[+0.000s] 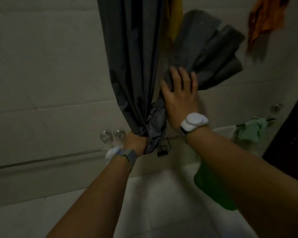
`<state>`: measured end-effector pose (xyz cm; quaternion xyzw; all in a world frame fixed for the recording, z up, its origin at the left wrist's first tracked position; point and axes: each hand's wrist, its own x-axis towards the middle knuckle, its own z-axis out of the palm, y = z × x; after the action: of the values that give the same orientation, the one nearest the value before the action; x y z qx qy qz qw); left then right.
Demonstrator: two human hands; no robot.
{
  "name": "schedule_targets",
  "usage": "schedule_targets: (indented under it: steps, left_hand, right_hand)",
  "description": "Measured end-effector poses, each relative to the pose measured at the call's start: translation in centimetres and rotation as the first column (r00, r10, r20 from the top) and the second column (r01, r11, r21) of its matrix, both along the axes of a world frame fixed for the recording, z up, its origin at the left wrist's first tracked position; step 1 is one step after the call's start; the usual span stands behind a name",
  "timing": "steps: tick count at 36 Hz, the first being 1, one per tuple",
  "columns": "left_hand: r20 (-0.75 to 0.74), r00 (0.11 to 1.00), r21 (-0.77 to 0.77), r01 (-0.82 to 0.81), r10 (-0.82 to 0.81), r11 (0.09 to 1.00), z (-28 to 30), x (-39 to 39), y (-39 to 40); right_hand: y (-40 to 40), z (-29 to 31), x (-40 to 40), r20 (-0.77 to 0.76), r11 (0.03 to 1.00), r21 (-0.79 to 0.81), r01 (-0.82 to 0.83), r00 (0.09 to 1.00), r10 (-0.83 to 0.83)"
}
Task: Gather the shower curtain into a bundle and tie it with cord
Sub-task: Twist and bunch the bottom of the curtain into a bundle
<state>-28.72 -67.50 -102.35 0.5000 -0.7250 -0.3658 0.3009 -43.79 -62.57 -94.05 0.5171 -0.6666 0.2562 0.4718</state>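
Note:
A dark grey shower curtain (132, 54) hangs from the top of the view, gathered into folds that narrow toward the bottom. My left hand (136, 141) is closed around the gathered neck of the curtain, low in the middle. The curtain's lower end (210, 47) is lifted and fans out up and to the right. My right hand (181, 93) lies against that lifted part with fingers spread over the cloth. I see no cord.
A tiled wall fills the background. Two round chrome taps (112, 135) sit left of my left hand, a small black wire rack (163, 149) below the bundle. A towel rail (255, 123) with green cloth is at right, orange cloth (265, 19) hangs top right.

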Motion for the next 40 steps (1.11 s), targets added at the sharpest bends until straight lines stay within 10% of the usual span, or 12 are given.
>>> schedule_targets:
  steps: [4, 8, 14, 16, 23, 31, 40]
  left_hand:
    - [-0.031, 0.997, -0.056, 0.073, -0.075, 0.996, -0.4, 1.2, -0.3]
    - [-0.103, 0.983, -0.095, 0.143, -0.153, 0.985, -0.5, 1.8, -0.5]
    - [-0.195, 0.961, -0.077, 0.183, -0.195, 0.980, -0.7, 1.8, 0.1]
    - [-0.177, 0.970, -0.072, 0.158, -0.169, 0.985, -0.7, 1.9, 0.0]
    - [0.003, 0.980, -0.084, 0.199, -0.199, 0.976, -0.4, 3.5, -0.9]
    - [0.388, 0.899, -0.197, 0.297, -0.204, 0.934, 1.4, 3.2, 1.1]
    - [0.536, 0.812, -0.091, 0.327, -0.231, 0.941, 4.1, 2.9, 3.8]
  right_hand:
    - [-0.2, -1.4, 1.9, 0.506, 0.980, -0.138, 0.141, 0.861, -0.053]
    - [0.7, -4.0, 2.5, 0.939, 0.924, -0.315, 0.216, 0.212, 0.271]
    - [0.6, -5.4, 2.7, 0.419, 0.747, -0.579, 0.325, -0.668, 0.615]
    - [1.1, -5.1, 3.5, 0.315, 0.699, -0.687, 0.198, -0.786, 0.532]
    - [3.1, 0.8, 1.7, 0.048, 0.139, -0.990, 0.018, -0.890, 0.453]
    - [0.9, 4.5, 6.0, 0.786, 0.454, -0.618, -0.642, -0.497, 0.367]
    - [-1.5, 6.3, 8.4, 0.902, 0.537, -0.311, -0.784, -0.067, 0.426]
